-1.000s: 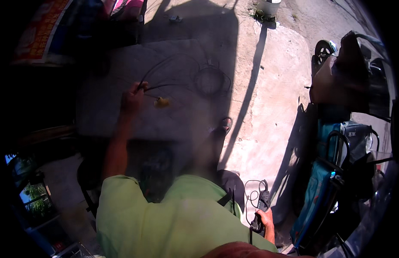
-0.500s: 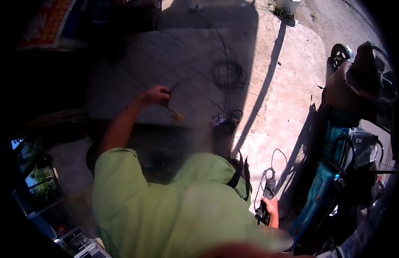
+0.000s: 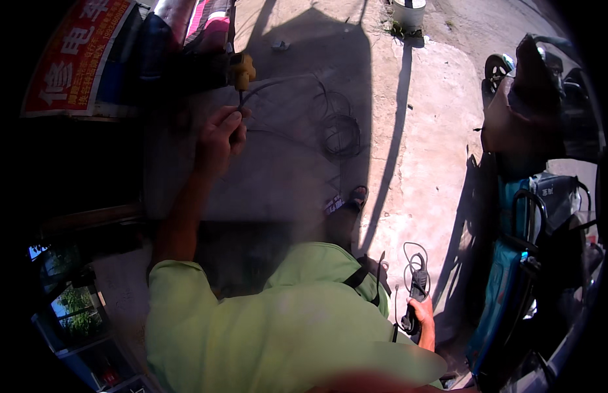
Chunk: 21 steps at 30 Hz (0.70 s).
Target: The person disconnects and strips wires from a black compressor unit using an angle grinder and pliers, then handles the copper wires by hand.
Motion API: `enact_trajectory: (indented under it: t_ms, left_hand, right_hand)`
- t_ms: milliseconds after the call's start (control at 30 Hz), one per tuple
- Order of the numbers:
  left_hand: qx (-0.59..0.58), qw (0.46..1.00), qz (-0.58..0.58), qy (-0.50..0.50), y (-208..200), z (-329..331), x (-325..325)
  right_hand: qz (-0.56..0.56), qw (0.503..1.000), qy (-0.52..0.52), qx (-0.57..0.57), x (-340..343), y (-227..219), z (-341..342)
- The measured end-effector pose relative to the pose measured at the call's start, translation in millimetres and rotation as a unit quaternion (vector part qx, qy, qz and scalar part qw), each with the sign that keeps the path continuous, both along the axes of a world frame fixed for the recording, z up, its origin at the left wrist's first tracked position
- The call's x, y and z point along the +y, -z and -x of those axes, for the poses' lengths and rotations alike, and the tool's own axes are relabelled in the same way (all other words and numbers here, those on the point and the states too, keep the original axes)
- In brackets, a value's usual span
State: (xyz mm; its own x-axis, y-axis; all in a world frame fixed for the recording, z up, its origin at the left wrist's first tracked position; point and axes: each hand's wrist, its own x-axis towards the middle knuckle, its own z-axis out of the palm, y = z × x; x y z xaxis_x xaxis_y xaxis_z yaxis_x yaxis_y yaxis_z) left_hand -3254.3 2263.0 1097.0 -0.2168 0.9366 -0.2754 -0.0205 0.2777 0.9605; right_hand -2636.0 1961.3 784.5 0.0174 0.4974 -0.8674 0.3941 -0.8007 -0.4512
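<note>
My left hand [image 3: 220, 136] pinches slim black cable [image 3: 241, 97] beside blocky yellow connector [image 3: 243, 71]; right hand [image 3: 422, 312] grips elongated black clamp meter [image 3: 419, 284].

1. Hard sun bleaches the concrete ground [image 3: 441, 150] on the right and catches the right hand [image 3: 422, 309] brightly.
2. Deep shade covers the left; the left hand [image 3: 217, 136] looks dim there, and I see the coiled cable [image 3: 342, 118] only faintly.
3. One long, thin shadow crosses the sunlit ground.
4. A hazy blur softens the green shirt [image 3: 277, 327].
5. Black rims the view, bending edges.
</note>
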Motion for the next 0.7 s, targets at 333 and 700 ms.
enact_trajectory:
  t_ms: [333, 700]
  left_hand:
    - [-0.032, 0.901, -0.136, 0.411, -12, -219, 18]
    - [0.093, 0.711, -0.045, 0.695, 42, -590, -133]
  right_hand:
    - [-0.076, 0.967, 0.244, -0.018, -110, -31, -49]
    - [-0.235, 0.713, 0.66, -0.001, -390, -42, -49]
